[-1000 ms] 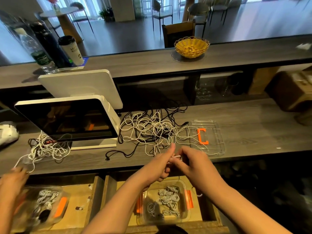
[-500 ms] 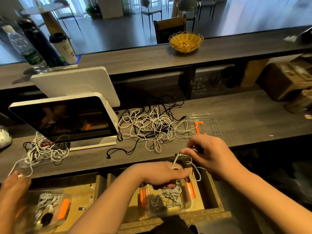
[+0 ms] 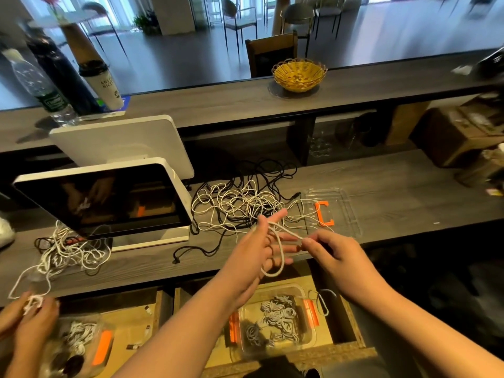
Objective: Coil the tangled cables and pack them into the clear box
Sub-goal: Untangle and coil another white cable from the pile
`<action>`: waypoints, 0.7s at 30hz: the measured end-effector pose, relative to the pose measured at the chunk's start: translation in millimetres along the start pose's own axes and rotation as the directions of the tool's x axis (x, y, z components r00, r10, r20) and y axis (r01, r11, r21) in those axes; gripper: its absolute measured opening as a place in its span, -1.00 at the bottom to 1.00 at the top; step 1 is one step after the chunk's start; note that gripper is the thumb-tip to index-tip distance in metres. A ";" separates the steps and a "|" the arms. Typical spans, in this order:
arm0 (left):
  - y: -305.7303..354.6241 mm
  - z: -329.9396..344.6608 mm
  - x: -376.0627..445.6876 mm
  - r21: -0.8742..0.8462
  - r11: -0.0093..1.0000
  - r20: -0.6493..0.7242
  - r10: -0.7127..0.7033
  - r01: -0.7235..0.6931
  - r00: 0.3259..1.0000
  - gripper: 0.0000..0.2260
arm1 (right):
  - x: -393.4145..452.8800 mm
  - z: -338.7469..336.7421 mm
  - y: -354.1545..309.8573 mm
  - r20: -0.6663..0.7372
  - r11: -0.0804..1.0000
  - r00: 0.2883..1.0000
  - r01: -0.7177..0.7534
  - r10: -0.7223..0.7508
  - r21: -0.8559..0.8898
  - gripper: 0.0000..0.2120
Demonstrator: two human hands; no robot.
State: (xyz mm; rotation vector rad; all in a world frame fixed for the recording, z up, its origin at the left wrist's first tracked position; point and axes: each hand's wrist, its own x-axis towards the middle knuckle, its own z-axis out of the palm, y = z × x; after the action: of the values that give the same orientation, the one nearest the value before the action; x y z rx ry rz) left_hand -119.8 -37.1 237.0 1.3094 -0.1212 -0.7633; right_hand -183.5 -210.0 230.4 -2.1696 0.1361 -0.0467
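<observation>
So two hands in the middle here, both on one white cable (image 3: 278,249). The left hand (image 3: 261,249) has its fingers spread out straight, released rather than clenched, with the cable looped around them; the loop hangs down just below the fingers. The right hand (image 3: 332,252) has a pinching grip on that same cable right at the left hand's fingertips, so the two hands are nearly touching.

Behind them on the surface (image 3: 395,192) sits one tangled pile of cables (image 3: 240,205), white and black mixed, and the held cable runs back toward it. One clear lid (image 3: 331,211) with an orange clip lies flat just right of the pile.

Below the hands, in an open drawer (image 3: 351,320), there's one clear box (image 3: 272,321) with orange latches and several coiled cables already inside, too bunched to count.

Off to the left is a second cable pile (image 3: 68,249) on the surface, a second clear box (image 3: 79,342) with coils, and another person's hand (image 3: 32,315) holding a small white bundle. Two screens (image 3: 109,197) stand back to back, and one yellow basket (image 3: 299,75) sits on the upper ledge.
</observation>
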 end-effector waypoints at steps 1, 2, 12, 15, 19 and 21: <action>0.2 -0.4 0.1 -0.108 0.994 -0.014 0.012 -0.013 1.000 -0.54 | -0.7 3.1 -2.1 0.000 1.000 1.000 -0.009 0.009 0.013 -0.86; 0.6 -0.1 -0.4 -0.189 0.982 -0.024 0.020 -0.024 1.000 -0.53 | -1.5 6.0 -3.5 0.003 1.000 1.000 -0.019 0.019 0.023 -0.85; -1.2 -19.4 15.0 -0.363 0.922 -0.181 0.076 -0.138 0.981 -0.55 | -2.9 28.6 -2.1 0.089 0.988 0.984 -0.152 0.153 -0.022 -0.72; 1.8 -31.4 20.8 -0.394 0.901 -0.261 0.078 -0.180 0.962 -0.54 | -9.5 33.2 0.3 0.129 0.982 0.974 -0.187 0.188 -0.020 -0.72; 2.4 -38.0 27.9 -0.426 0.883 -0.309 0.065 -0.199 0.949 -0.51 | -14.1 43.9 -0.8 0.175 0.978 0.962 -0.204 0.208 -0.041 -0.83; 2.0 -38.4 29.6 -0.424 0.883 -0.313 0.066 -0.202 0.947 -0.51 | -15.1 47.4 -3.1 0.205 0.980 0.958 -0.191 0.198 -0.056 -0.83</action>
State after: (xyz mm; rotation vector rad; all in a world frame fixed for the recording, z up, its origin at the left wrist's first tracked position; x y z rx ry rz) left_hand -77.8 -22.2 217.9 0.9392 0.1930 -0.4341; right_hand -194.2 -167.7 206.4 -2.1706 0.2300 0.2988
